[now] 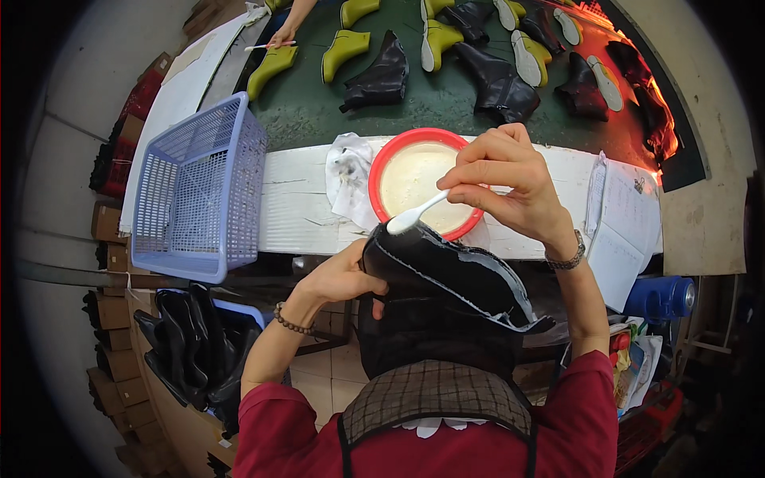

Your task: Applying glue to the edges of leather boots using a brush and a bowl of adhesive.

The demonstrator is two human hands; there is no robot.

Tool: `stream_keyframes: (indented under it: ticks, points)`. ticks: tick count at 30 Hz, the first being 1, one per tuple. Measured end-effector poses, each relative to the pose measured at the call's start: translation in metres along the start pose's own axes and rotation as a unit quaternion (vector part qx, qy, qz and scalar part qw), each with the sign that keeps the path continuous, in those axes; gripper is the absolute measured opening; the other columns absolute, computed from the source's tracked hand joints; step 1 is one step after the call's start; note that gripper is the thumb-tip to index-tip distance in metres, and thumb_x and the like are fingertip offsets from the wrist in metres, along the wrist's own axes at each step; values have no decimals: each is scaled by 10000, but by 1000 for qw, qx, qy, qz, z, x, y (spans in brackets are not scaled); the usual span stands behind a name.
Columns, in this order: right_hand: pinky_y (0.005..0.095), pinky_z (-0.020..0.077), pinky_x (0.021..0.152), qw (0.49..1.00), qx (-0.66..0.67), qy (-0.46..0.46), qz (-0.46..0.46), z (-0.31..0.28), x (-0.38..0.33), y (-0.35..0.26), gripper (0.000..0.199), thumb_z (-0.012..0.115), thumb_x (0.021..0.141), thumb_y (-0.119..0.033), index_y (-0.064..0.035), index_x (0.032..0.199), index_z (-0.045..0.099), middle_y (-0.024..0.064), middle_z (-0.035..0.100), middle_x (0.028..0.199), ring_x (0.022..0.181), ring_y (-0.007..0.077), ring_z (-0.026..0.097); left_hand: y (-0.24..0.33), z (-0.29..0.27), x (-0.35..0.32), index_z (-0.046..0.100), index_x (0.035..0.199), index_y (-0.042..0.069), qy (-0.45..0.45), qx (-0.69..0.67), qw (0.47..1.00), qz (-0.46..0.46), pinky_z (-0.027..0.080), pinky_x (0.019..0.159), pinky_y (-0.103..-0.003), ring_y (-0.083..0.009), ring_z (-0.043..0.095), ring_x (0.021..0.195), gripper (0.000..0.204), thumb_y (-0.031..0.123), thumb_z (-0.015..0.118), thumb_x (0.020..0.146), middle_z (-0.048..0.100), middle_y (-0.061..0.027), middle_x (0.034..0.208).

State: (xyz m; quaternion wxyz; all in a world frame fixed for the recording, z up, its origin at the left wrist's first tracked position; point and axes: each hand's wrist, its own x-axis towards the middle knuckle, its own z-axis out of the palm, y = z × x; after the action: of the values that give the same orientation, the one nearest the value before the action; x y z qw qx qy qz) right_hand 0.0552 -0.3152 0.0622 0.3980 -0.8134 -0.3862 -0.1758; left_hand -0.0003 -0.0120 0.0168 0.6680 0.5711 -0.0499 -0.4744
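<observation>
My left hand (pixel 347 279) grips a black leather boot upper (pixel 454 275) near its left end, tilted in front of my lap. A pale whitish line runs along the upper's open edge. Between the fingertips of my right hand (pixel 510 179) is the thin handle of a white brush (pixel 414 213). The brush's head touches the upper's edge at the upper left; its bristles are hidden. Just behind stands a red bowl (pixel 374 171) of creamy white liquid, partly covered by my right hand.
A blue plastic basket (pixel 239 187) stands left of the bowl, a stained white cloth (pixel 348 175) beside it. Yellow lasts (pixel 347 56) and black boots (pixel 498 84) lie on the green surface (pixel 307 119). Another person's hand (pixel 283 36) holds a white stick-like tool. Papers (pixel 625 223) lie right.
</observation>
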Motion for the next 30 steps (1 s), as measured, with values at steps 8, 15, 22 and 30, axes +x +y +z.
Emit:
stream_keyframes:
  ticks: [8, 15, 22, 30]
  points:
    - [332, 370, 899, 997, 59, 37, 39, -4, -31, 14, 206, 891, 740, -159, -130, 931, 819, -39, 704, 882, 841, 122, 610, -24, -28, -15, 548, 1294, -119, 28, -106, 989, 101, 616, 509, -402, -328, 708, 629, 533, -179, 595, 766, 699, -212, 970]
    - [348, 376, 892, 990, 69, 33, 121, -8, -64, 23, 223, 895, 742, -202, -82, 910, 811, -5, 693, 858, 832, 150, 574, -16, -32, -19, 529, 1324, -110, 42, -91, 991, 91, 608, 491, -404, -326, 708, 618, 588, -179, 583, 743, 708, -210, 982]
    - [346, 342, 878, 1000, 4, -24, 3, -12, -7, 6, 182, 880, 771, -207, -147, 935, 826, -33, 681, 849, 824, 127, 587, -2, -5, -8, 453, 1430, -74, -14, -65, 998, -7, 624, 509, -379, -285, 711, 627, 704, -178, 539, 739, 695, -173, 1001]
    - [333, 354, 884, 996, -26, -18, -87, 3, 31, 6, 203, 886, 763, -186, -162, 954, 820, -43, 680, 904, 836, 121, 586, -3, 4, -4, 616, 1155, -153, -29, -112, 993, -25, 609, 475, -393, -327, 709, 573, 403, -150, 589, 753, 703, -217, 859]
